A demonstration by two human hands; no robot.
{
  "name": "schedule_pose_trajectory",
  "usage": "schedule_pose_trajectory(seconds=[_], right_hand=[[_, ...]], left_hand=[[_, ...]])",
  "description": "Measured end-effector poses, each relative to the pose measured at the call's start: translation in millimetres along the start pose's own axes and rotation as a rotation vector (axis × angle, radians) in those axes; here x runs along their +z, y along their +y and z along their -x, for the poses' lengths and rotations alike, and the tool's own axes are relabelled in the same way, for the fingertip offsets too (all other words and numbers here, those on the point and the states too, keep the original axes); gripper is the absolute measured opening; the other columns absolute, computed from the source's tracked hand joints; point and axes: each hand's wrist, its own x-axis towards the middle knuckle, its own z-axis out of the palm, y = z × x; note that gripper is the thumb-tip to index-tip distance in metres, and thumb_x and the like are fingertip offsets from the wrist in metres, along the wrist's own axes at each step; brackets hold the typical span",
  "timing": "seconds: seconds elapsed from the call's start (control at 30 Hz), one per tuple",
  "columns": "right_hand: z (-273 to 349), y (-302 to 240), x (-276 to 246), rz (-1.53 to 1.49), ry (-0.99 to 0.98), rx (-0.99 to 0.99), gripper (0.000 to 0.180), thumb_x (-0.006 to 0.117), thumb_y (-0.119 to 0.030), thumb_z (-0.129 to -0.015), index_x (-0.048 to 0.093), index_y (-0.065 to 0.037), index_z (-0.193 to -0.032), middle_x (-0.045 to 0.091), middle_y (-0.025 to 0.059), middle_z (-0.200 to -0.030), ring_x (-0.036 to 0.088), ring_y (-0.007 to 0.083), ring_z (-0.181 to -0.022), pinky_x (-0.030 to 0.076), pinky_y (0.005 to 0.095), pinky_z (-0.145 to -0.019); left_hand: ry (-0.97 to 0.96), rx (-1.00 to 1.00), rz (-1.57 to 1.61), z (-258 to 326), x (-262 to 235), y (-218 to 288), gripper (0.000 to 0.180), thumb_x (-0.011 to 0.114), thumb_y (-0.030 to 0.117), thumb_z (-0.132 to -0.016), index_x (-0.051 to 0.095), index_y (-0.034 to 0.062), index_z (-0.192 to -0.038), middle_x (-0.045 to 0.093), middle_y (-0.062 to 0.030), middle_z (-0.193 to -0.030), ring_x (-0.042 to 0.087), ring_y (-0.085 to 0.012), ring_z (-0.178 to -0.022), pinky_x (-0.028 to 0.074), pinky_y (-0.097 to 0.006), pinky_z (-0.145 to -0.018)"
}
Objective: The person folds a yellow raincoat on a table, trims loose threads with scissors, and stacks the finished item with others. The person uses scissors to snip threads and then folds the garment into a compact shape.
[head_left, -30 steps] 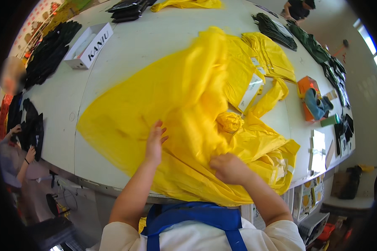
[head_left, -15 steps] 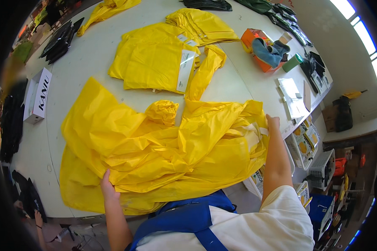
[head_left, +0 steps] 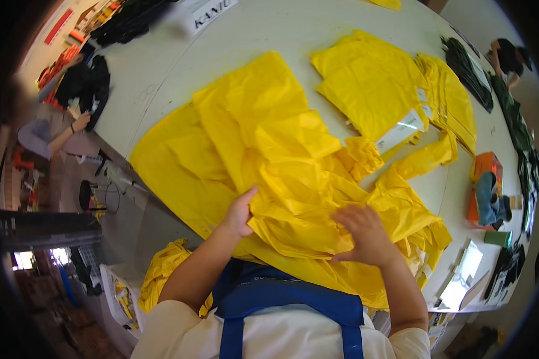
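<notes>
A large yellow raincoat (head_left: 281,140) of thin, shiny cloth lies spread and rumpled across the table, its near edge hanging toward my apron. My left hand (head_left: 239,213) pinches a fold near the front edge, thumb on top. Over the middle right of the cloth, my right hand (head_left: 363,234) is open with its fingers spread; whether it touches the cloth I cannot tell. A gathered yellow bunch (head_left: 360,157) stands up at the far side. Beyond it lies a stack of folded yellow garments (head_left: 371,84) with a white card (head_left: 401,130) on it.
An orange box (head_left: 487,164) with a blue cloth stands at the right, near a green roll (head_left: 497,239). Dark folded garments (head_left: 468,73) line the far right. A white box (head_left: 209,13) sits at the back. At the left, another person's hands (head_left: 81,121) handle a dark garment.
The view has swung left, so the table's things appear farther right. My right hand has let go of the raincoat's right end and come to its middle. My left hand still grips the cloth.
</notes>
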Motion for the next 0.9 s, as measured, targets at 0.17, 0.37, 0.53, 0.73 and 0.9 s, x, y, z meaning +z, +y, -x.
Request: schedule_pose_trajectory(seconds=[0.17,0.37,0.53,0.73,0.9], right_hand=[[-1,24,55,0.018,0.001,0.08,0.03,0.07,-0.008,-0.066,0.061,-0.006,-0.095,0.06,0.0131,-0.088,0.055,0.0351,-0.092,0.045,0.0429,-0.08],[-2,-60,-98,-0.537,0.189,0.369,0.015,0.053,-0.003,-0.085,0.054,0.002,-0.098,0.062,0.0064,-0.085,0.057,0.0097,-0.077,0.044,0.023,-0.069],[-7,-37,-41,-0.802,0.148,0.604,0.01,0.048,-0.009,-0.093,0.055,-0.003,-0.095,0.052,-0.0043,-0.084,0.045,0.0047,-0.081,0.037,0.019,-0.075],[-34,-46,8,-0.132,-0.375,0.573,0.024,0.058,-0.012,-0.086,0.053,-0.002,-0.108,0.059,0.0118,-0.105,0.055,0.0266,-0.103,0.042,0.0324,-0.09],[-158,-146,12,-0.168,-0.165,-0.364,0.065,0.054,0.011,-0.066,0.045,-0.006,-0.129,0.04,0.0158,-0.138,0.033,0.0388,-0.13,0.028,0.0452,-0.109]], left_hand=[[-0.092,0.577,-0.049,20,20,21,0.055,0.05,0.014,-0.093,0.027,0.0141,-0.143,0.043,-0.008,-0.138,0.046,-0.0253,-0.123,0.038,-0.042,-0.103],[-0.29,0.798,0.037,48,45,91,0.062,0.048,-0.001,-0.09,0.022,0.018,-0.143,0.043,-0.0073,-0.134,0.047,-0.0253,-0.121,0.043,-0.043,-0.098],[-0.366,0.391,0.265,64,7,77,0.055,0.05,0.002,-0.091,0.03,0.0137,-0.14,0.047,-0.0064,-0.133,0.049,-0.0242,-0.119,0.046,-0.04,-0.094],[-0.115,0.305,-0.174,73,-46,24,0.045,0.05,0.001,-0.09,0.042,0.0081,-0.134,0.053,-0.0053,-0.121,0.055,-0.0169,-0.105,0.047,-0.032,-0.089],[-0.155,0.402,-0.221,83,-51,21,0.045,0.048,-0.005,-0.087,0.046,0.0049,-0.13,0.054,-0.0055,-0.113,0.054,-0.0145,-0.098,0.045,-0.027,-0.084]])
